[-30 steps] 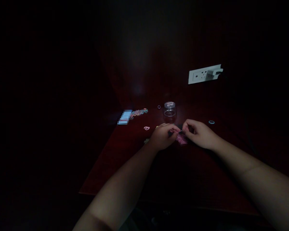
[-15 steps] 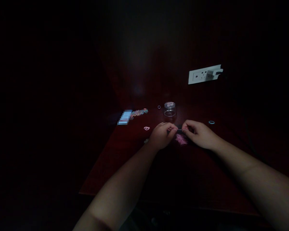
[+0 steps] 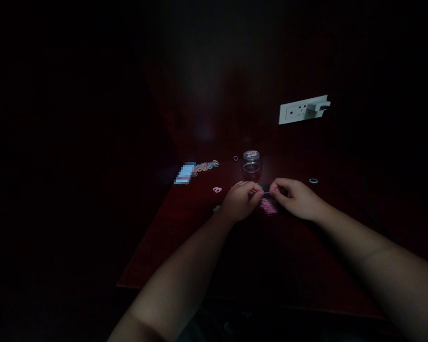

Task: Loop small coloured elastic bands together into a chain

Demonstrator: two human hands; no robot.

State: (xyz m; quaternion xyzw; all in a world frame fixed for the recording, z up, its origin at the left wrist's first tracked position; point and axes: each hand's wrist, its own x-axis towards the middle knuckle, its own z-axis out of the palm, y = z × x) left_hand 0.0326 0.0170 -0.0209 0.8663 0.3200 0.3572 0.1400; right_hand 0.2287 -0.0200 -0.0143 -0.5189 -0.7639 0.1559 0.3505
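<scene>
My left hand (image 3: 241, 201) and my right hand (image 3: 294, 197) face each other above the dark red table, both closed in a pinch. Between their fingertips runs a thin pale hair tie (image 3: 267, 193), pulled short and straight; its ends are hidden by the fingers. Just below it lies a bunch of pink hair ties (image 3: 268, 206). A greenish bit shows behind my left fingertips, too small to make out. Left of my left hand are a few pink hair ties (image 3: 217, 190), and a dull yellowish bunch (image 3: 217, 208) is partly covered by my wrist.
A clear lidded jar (image 3: 251, 162) stands beyond my hands. A small pale ring (image 3: 236, 158) lies left of it, and a blue hair tie (image 3: 313, 181) to the right. Mixed hair ties (image 3: 206, 166) lie beside a blurred bright rectangle (image 3: 185, 174). A wall socket (image 3: 303, 110) holds a plug.
Both hands stay almost in place, still pinching the hair tie. The fingertips have shifted very slightly, and a greenish bit now shows behind the left fingers.
</scene>
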